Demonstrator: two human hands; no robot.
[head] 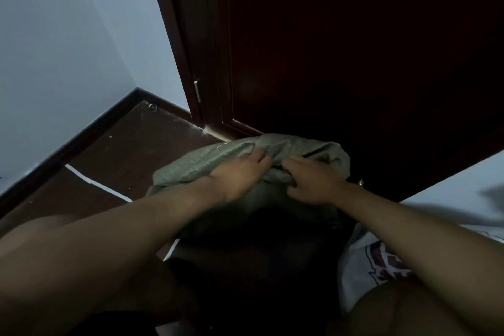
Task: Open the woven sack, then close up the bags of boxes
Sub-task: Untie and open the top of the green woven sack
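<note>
Wall: pale blue-grey painted wall (pixel 68 49) with a dark skirting board, far left.
Floor: dark brown wooden floor (pixel 131 150), on which the sack stands.
Left hand: left hand (pixel 237 177) lies on the sack's left shoulder, fingers curled into the bunched cloth, gripping it.
Sack: grey-green woven plastic sack (pixel 218 157), mouth gathered, before the door; its crumpled top runs left to right between the hands.
Right hand: right hand (pixel 313 183) pinches a fold just right of the left fingertips.
Key relation: the gathered mouth sits between and just beyond both grips, about equally near each; parting them sideways should spread it.
Door: dark red-brown wooden door (pixel 354 49) behind.
</note>
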